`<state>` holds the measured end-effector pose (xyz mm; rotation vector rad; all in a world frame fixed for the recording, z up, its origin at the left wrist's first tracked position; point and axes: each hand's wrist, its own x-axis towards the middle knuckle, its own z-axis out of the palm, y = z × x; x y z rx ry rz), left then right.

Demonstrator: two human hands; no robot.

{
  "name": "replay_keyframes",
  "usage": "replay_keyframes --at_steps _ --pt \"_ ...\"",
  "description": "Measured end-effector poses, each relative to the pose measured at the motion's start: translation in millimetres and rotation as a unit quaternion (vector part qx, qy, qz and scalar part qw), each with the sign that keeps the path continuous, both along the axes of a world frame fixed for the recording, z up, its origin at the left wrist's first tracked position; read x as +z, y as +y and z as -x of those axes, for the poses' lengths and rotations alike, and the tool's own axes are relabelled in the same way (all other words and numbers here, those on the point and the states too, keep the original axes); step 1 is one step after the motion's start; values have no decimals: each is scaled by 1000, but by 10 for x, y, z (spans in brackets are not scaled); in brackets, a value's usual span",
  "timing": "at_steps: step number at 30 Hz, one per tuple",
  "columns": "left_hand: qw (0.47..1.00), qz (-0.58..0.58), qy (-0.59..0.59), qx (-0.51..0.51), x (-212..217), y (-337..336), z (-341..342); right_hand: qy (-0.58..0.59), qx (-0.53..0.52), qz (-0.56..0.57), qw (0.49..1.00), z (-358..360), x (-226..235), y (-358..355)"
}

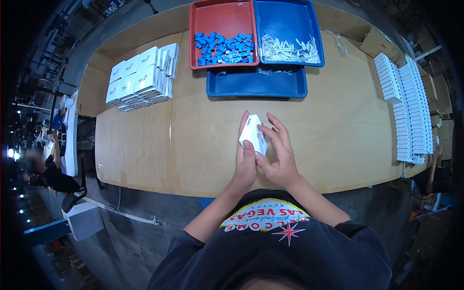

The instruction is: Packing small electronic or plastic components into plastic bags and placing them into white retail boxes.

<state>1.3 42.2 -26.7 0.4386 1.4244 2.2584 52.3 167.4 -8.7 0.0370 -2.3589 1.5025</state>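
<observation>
A small white box (251,130) with printing on it is held up over the near middle of the cardboard-covered table. My left hand (246,165) grips its left side, fingers behind it and the thumb across the near end. From the right, my right hand (281,157) closes on the same box, its thumb at the lower corner and a fingertip on the upper right face. The remaining fingers of that hand are bent and partly apart from the box. Whether the box has an open end cannot be made out.
At the far side, a red tray (222,14) holds blue plastic pieces and a blue tray (288,19) holds white pieces. Both overlap another blue tray (256,86). Stacked white boxes (137,79) stand left; rows of white boxes (408,111) line the right edge. A person (57,171) sits far left.
</observation>
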Motion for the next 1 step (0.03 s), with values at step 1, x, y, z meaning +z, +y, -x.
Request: replay_keyframes --at_steps 1 --pt "999 -8 25 27 -7 6 -20 20 -1 -50 999 -10 20 6"
